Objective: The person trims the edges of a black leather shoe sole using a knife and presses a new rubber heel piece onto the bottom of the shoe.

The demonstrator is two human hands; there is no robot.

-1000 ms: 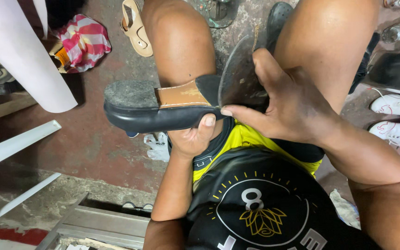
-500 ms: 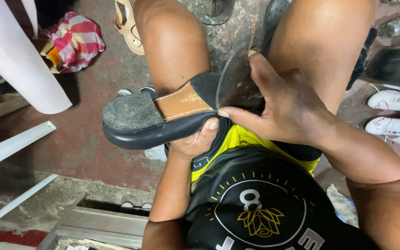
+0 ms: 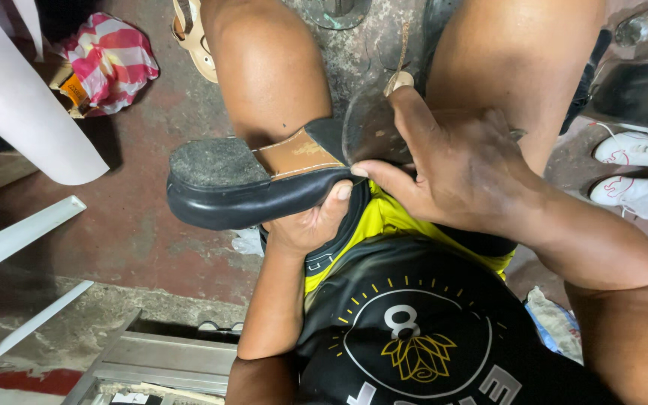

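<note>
A black shoe (image 3: 234,191) lies sole-up across my lap, its worn grey heel pointing left and a tan leather shank showing mid-sole. My left hand (image 3: 309,225) grips it from underneath, thumb against the edge. My right hand (image 3: 451,161) presses down on the dark front sole piece (image 3: 369,135), fingers wrapped over its edge and thumb at the seam. I sit with bare knees apart, wearing a black and yellow shirt.
A beige sandal (image 3: 193,37) and a striped red-and-white bag (image 3: 110,67) lie on the reddish floor at upper left. White plastic chair parts (image 3: 16,247) stand at left. White sneakers (image 3: 631,169) sit at right. A metal frame (image 3: 159,360) lies below.
The shoe has tilted slightly, heel dropping and moving right. My right hand has slid further over the front sole, pressing it down.
</note>
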